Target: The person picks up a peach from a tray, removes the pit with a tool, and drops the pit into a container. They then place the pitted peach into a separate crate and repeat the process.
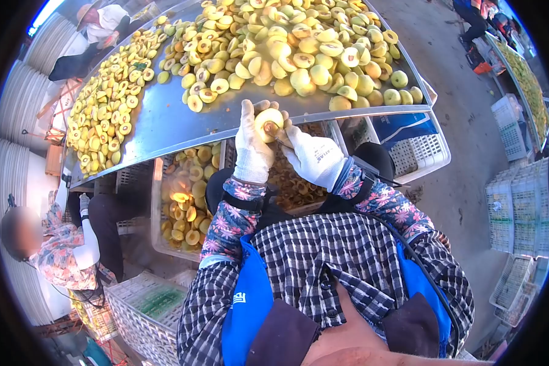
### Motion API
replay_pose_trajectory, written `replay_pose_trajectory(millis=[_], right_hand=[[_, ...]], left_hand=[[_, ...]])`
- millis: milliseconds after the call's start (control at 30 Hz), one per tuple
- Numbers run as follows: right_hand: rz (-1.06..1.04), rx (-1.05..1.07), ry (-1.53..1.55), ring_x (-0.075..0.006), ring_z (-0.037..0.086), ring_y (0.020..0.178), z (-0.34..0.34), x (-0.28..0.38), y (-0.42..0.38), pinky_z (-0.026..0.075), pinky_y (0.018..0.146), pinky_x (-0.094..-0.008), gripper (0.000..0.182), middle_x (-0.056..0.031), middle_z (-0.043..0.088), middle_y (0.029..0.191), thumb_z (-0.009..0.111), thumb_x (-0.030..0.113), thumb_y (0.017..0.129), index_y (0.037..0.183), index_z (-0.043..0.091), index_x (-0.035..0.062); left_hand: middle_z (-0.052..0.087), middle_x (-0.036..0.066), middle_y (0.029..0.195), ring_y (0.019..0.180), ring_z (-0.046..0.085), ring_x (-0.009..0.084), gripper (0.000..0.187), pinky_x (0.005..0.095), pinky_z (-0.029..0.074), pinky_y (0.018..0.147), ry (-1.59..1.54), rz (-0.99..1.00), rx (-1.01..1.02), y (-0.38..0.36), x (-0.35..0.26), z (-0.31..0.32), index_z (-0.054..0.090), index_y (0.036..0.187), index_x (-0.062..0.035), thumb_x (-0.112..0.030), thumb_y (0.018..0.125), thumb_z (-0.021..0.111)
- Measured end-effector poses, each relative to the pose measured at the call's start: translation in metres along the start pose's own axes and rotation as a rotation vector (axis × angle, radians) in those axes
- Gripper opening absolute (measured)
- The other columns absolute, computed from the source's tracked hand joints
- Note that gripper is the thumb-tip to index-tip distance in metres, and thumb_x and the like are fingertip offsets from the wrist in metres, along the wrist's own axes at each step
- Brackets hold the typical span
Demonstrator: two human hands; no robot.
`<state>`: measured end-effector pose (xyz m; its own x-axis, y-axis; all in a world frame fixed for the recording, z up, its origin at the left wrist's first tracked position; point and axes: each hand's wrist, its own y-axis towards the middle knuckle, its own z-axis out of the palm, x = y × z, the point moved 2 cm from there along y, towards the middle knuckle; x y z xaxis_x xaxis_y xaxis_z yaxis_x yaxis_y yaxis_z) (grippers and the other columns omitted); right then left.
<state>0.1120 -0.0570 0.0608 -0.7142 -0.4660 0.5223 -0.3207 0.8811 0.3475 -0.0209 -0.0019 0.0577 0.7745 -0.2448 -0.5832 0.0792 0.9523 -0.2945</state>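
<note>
In front of the metal table's near edge, my left hand [254, 146], in a white glove, holds a halved yellow stone fruit [267, 122] with its cut face and brown centre showing. My right hand [313, 157], also gloved, is pinched close against the fruit's right side. Something brownish is at its fingertips, too small to make out. Behind my hands, a big heap of yellow-green fruit [305, 52], many of them halved, lies on the metal table [165, 122]. Below my hands is a container of brown pits or scraps [296, 177].
A crate of fruit halves [189, 201] stands left of my knees, and a white crate [424, 152] is at right. Another person [73, 244] sits at left; a second person [104, 24] is at the far left end. Stacked crates [521, 207] stand on the right.
</note>
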Motion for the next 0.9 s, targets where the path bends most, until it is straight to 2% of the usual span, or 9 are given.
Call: replay_pose_trajectory(millis=[233,333,433,467,533,633,767,833,900], right_hand=[[-0.039,0.11,0.046,-0.0361,0.064,0.072,0.003,-0.015,-0.005,0.051,0.061,-0.0414,0.03,-0.0186,0.064,0.083,0.059,0.019,0.089,0.113,0.049,0.0042],[0.041,0.134,0.411,-0.033,0.063,0.066,0.003,-0.018,-0.005,0.049,0.058,-0.0401,0.027,-0.0192,0.061,0.079,0.058,0.021,0.09,0.108,0.047,0.0039],[0.174,0.351,0.746,-0.014,0.051,0.049,0.011,-0.027,-0.005,0.042,0.046,-0.0294,0.029,-0.0048,0.052,0.066,0.054,0.03,0.096,0.106,0.044,0.0054],[0.178,0.349,0.748,-0.014,0.051,0.049,0.005,-0.026,-0.004,0.042,0.046,-0.0294,0.029,-0.0048,0.052,0.066,0.054,0.03,0.096,0.106,0.044,0.0054],[0.497,0.593,1.26,-0.0105,0.046,0.046,-0.004,-0.019,-0.006,0.039,0.041,-0.0247,0.036,-0.0017,0.048,0.066,0.051,0.036,0.097,0.115,0.043,0.0054],[0.544,0.554,1.375,-0.0057,0.04,0.04,0.006,-0.018,-0.01,0.032,0.035,-0.0194,0.037,0.0009,0.047,0.064,0.051,0.038,0.097,0.117,0.044,0.0077],[0.487,0.479,1.39,-0.0075,0.041,0.038,0.012,-0.015,-0.015,0.032,0.034,-0.0206,0.036,0.0005,0.047,0.061,0.05,0.037,0.098,0.115,0.043,0.0059],[0.5,0.497,1.396,-0.0079,0.04,0.038,0.012,-0.018,-0.018,0.031,0.034,-0.0204,0.034,0.0001,0.046,0.061,0.049,0.036,0.098,0.112,0.046,0.0053],[0.641,0.506,1.639,-0.0079,0.036,0.036,0.008,-0.015,-0.021,0.028,0.033,-0.0207,0.033,0.0006,0.044,0.059,0.048,0.036,0.099,0.109,0.048,0.0051]], left_hand=[[0.062,0.015,0.095,0.085,0.064,0.0302,0.043,0.0413,0.056,0.077,0.232,-0.063,0.014,0.002,0.001,-0.009,0.056,0.094,-0.0016,-0.045,0.093,0.055],[0.062,0.015,0.094,0.085,0.065,0.0306,0.042,0.0416,0.056,0.075,0.159,0.051,0.115,-0.003,0.002,0.0,0.055,0.092,-0.0025,-0.044,0.093,0.056],[0.062,0.014,0.094,0.085,0.065,0.0308,0.042,0.0426,0.057,0.072,0.217,0.08,0.048,-0.007,0.003,0.001,0.055,0.09,-0.0038,-0.045,0.093,0.056],[0.062,0.014,0.094,0.085,0.065,0.0308,0.042,0.0426,0.057,0.072,0.219,0.075,0.048,-0.007,0.004,0.0,0.055,0.09,-0.0038,-0.045,0.093,0.056],[0.062,0.013,0.093,0.084,0.066,0.0306,0.042,0.0427,0.057,0.069,0.235,0.041,0.077,-0.006,0.005,-0.001,0.054,0.09,-0.0048,-0.046,0.092,0.058],[0.062,0.012,0.092,0.083,0.066,0.0312,0.04,0.042,0.057,0.069,0.16,0.042,0.025,-0.006,0.012,0.002,0.054,0.09,-0.0054,-0.045,0.091,0.06],[0.062,0.012,0.091,0.08,0.066,0.0319,0.039,0.0421,0.058,0.067,0.135,0.027,-0.032,-0.003,0.014,0.004,0.054,0.09,-0.006,-0.044,0.09,0.062],[0.062,0.012,0.092,0.078,0.066,0.032,0.038,0.0429,0.058,0.065,0.227,-0.152,0.022,0.003,0.014,-0.002,0.054,0.09,-0.0062,-0.043,0.09,0.063],[0.063,0.013,0.092,0.077,0.067,0.0319,0.037,0.0431,0.059,0.064,0.236,-0.156,0.003,-0.002,0.015,0.002,0.054,0.09,-0.0059,-0.042,0.089,0.063]])
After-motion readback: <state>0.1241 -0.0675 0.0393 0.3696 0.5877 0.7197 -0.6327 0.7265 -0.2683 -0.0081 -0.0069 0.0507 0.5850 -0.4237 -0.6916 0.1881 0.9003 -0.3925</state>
